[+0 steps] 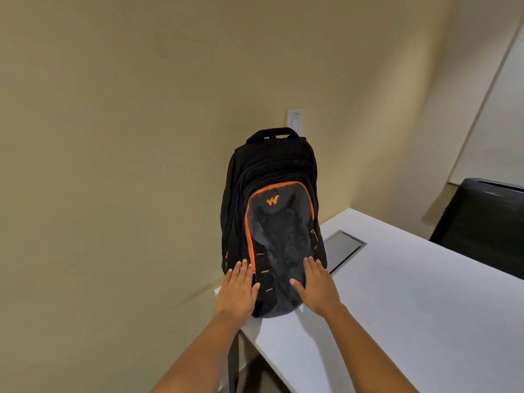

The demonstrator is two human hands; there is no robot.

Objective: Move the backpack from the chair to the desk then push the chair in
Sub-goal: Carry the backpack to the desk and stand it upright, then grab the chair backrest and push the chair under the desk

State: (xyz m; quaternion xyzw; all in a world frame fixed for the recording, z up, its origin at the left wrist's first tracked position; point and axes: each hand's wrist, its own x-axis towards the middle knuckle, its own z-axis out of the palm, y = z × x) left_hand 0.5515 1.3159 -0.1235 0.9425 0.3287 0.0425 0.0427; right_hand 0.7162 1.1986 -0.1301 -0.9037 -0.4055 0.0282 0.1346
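The fingers (pixel 243 268) of the left hand (pixel 237 293) lie flat and close together, thumb splayed toward three o'clock, pressed palm-down on the lower left front of the backpack (pixel 272 222) beside its orange zipper line; they grip nothing. The right hand (pixel 314 285) mirrors it at the lower right of the grey front pocket, fingers extended and slightly spread, thumb pointing toward nine o'clock, likewise flat on the fabric and closed around nothing. Both bare forearms run down to about six o'clock of the view. The backpack, black with a grey pocket edged in orange and an orange W mark, stands upright on the near left corner of the white desk (pixel 397 307), its back toward the beige wall (pixel 113 137) and its top handle at twelve o'clock. Just beside the bag, at its four o'clock, a grey cable hatch (pixel 341 246) is set flush in the desk top. Behind the handle a white wall plate (pixel 295 119) shows. At three o'clock of the view, beyond the far edge of the desk, the black chair (pixel 482 219) back rises, well apart from the hands.
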